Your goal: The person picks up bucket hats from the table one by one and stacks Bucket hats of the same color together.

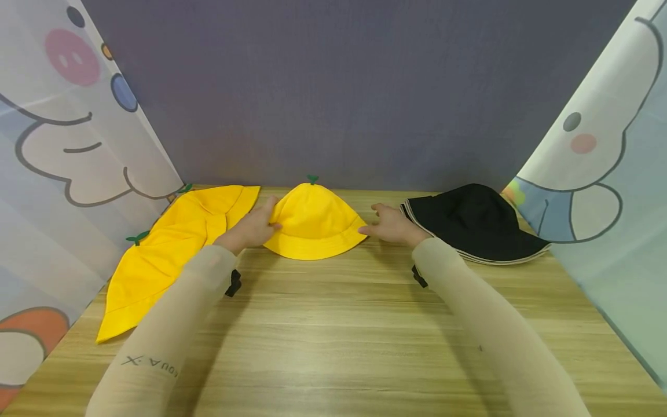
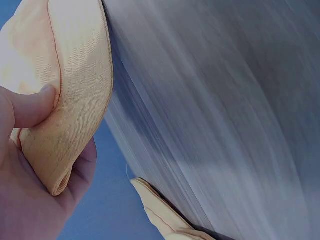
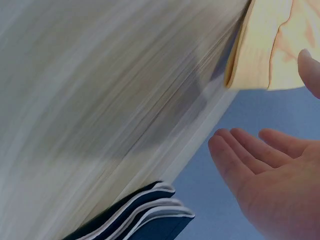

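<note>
Yellow cloth bucket hat (image 1: 312,223), with a small green sprout on top, sat in the middle, near the back of the light brown, wood-patterned table (image 1: 323,330). The left hand (image 1: 252,226) pinched its brim, thumb on top and fingers tucked under. The right hand (image 1: 393,225) was at the hat's other side, its fingers loose and holding nothing. Its thumb was right by the brim, though I could not tell for sure if it touched.

Past the left hand, more yellow cloth hats (image 1: 167,246) with green sprouts lay overlapping. Just past the right hand lay a floppy black cloth hat (image 1: 469,223) with layered pale edges. Cream-coloured long sleeves (image 1: 500,324) covered both arms. Behind everything stood a plain dark grey wall (image 1: 333,92).
</note>
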Action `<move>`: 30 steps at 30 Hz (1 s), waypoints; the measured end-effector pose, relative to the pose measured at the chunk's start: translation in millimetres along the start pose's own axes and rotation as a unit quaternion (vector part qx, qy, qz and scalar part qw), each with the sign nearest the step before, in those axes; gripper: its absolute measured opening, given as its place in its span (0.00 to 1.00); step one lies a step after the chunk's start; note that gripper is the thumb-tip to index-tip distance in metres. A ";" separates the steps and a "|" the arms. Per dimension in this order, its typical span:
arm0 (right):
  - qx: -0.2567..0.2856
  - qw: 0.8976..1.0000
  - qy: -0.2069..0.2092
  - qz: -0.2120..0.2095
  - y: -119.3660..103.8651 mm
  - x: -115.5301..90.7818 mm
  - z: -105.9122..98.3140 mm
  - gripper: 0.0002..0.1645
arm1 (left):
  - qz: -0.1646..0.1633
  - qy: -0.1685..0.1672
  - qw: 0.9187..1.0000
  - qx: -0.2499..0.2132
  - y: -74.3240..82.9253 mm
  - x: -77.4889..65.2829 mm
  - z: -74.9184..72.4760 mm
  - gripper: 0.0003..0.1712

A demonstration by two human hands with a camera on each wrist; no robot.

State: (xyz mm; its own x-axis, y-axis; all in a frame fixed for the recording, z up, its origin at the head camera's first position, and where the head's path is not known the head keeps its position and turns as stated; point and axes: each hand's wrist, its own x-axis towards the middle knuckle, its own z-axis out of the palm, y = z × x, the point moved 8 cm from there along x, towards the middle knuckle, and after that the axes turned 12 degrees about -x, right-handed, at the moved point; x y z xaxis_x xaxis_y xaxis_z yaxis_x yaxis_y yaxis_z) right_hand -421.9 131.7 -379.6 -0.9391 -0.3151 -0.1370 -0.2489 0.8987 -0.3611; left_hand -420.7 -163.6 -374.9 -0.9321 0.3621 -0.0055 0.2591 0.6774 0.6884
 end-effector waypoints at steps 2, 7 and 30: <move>0.001 1.000 -0.001 -0.001 -3.8 1.3 1.9 0.53 | 0.001 -0.002 1.000 0.004 2.1 0.1 1.7 0.24; 0.021 1.000 -0.011 -0.006 -10.8 3.8 8.3 0.59 | 0.004 -0.016 1.000 0.026 4.9 -0.5 6.8 0.25; 0.046 0.999 0.018 -0.008 -8.0 -2.3 9.6 0.50 | 0.064 -0.027 0.997 -0.035 37.3 -1.2 28.7 0.18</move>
State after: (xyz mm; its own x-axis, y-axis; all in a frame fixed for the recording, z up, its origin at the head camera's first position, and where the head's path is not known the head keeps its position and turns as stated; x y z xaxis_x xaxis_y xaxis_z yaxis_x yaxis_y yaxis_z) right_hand -415.5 122.3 -385.2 -0.9433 -0.3171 -0.0983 -0.2431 0.8614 -0.4460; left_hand -402.7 -120.5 -370.1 -0.8769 0.4782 0.0476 0.3548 0.5775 0.7353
